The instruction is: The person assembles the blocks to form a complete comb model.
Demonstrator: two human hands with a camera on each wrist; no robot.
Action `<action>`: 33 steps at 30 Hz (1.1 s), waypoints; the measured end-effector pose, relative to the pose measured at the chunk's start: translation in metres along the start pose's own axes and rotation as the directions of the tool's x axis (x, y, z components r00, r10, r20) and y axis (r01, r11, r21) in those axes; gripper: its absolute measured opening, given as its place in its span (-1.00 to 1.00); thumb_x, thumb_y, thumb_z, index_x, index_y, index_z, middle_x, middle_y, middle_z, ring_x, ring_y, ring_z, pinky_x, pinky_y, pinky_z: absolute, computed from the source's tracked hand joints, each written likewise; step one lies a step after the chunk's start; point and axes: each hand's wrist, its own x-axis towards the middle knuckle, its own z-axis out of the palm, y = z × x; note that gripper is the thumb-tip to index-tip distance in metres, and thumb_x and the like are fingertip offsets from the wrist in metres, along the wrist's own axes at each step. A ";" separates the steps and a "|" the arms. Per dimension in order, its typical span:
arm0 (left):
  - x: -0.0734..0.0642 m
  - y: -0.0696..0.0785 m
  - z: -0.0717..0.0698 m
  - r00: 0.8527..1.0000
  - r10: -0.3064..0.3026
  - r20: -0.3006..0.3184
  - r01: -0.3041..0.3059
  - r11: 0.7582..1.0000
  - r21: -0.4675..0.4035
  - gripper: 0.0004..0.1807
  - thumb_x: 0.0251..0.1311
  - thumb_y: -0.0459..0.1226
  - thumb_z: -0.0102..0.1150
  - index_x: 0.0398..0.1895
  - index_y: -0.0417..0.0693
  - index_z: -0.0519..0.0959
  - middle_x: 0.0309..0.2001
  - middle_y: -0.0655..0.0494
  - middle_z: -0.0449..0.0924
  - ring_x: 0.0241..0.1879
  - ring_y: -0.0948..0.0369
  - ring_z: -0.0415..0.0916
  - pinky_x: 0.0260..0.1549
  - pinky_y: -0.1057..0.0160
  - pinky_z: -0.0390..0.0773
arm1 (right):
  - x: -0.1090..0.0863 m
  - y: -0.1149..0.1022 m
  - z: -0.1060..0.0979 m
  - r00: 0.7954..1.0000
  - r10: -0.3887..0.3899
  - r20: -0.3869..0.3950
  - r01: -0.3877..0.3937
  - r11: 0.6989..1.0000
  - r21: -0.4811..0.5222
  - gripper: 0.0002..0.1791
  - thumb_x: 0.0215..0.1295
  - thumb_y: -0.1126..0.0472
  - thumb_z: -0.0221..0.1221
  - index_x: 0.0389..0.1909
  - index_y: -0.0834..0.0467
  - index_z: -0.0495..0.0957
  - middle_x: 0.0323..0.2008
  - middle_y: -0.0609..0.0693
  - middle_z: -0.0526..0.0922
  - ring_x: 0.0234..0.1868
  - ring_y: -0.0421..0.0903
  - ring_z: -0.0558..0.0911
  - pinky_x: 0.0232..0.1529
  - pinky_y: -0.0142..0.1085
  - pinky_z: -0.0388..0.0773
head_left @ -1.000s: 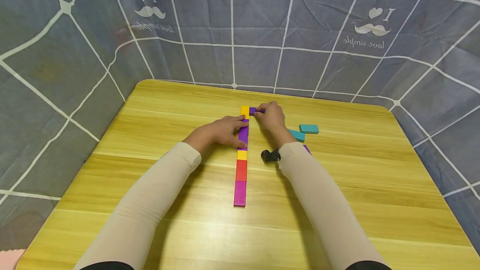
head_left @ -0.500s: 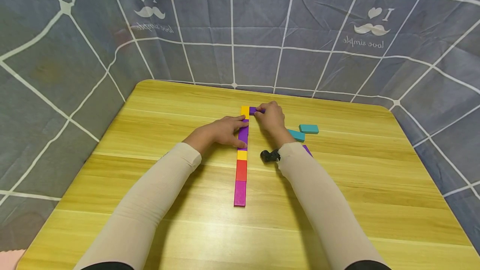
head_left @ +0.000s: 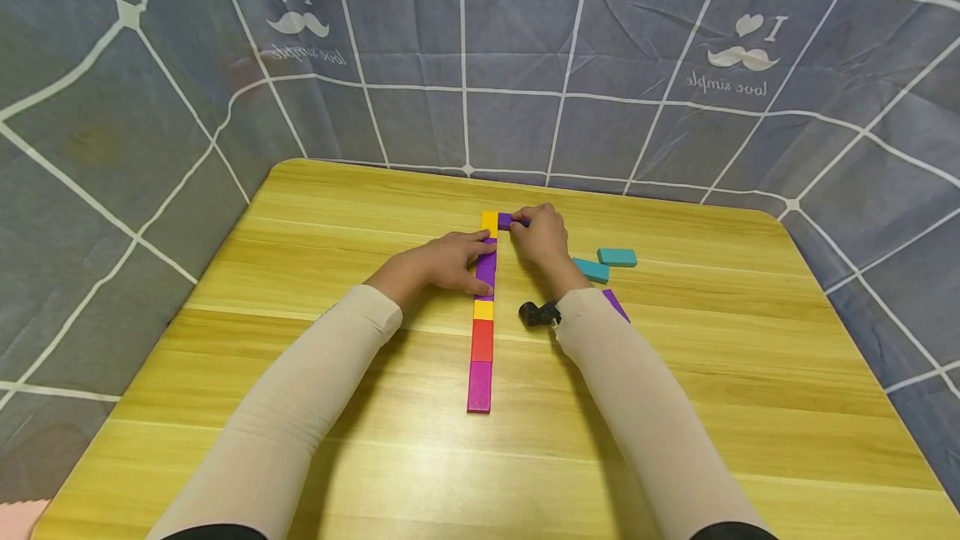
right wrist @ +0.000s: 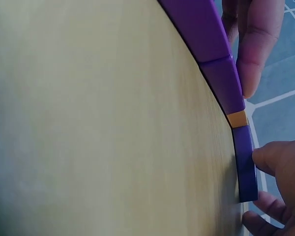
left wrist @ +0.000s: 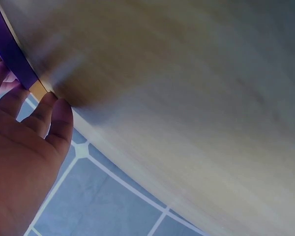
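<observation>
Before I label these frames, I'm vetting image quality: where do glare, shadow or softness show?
Head: pale glare on the tabletop between the sleeves, shadows beside both. Left wrist: a hazy dark shadow beside the left hand. Right wrist: left edge darkened, tabletop soft, purple blocks crisper.

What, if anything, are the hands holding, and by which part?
The right hand pinches the far purple block toward its free end; the left hand touches the block row, holding nothing.
</observation>
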 end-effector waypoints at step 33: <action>0.003 -0.001 0.000 1.000 -0.012 0.008 0.012 1.000 0.005 -0.02 0.15 0.18 0.30 0.56 0.05 0.14 0.59 0.02 -0.12 0.52 -0.05 -0.11 0.45 0.02 0.01 | -0.008 0.003 -0.019 0.999 -0.043 -0.010 0.044 0.984 0.175 -0.65 0.40 0.13 0.18 0.11 0.20 0.64 0.18 0.19 0.44 0.18 0.15 0.45 0.26 -0.05 0.37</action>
